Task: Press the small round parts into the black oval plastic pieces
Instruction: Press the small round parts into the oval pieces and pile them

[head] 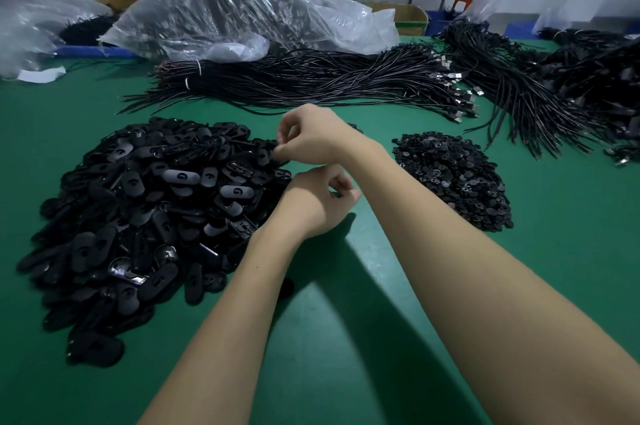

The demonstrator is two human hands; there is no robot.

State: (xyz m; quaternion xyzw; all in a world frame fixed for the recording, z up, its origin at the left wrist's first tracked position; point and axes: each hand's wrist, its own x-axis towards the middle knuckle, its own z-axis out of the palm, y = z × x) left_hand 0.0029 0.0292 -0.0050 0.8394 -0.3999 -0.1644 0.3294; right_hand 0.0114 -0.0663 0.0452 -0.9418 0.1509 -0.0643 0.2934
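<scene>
At nine o'clock on the green table (346,372) lies a large heap of black oval plastic pieces (138,217), none visibly fitted with a round part. The right hand (311,139), reaching across, pinches at the heap's far edge; what it pinches I cannot tell. The left hand (318,206), below it, has its fingers curled, contents hidden. At three o'clock sits the pile of small round parts (453,179). Judging by both full piles, nearly everything remains to be done.
</scene>
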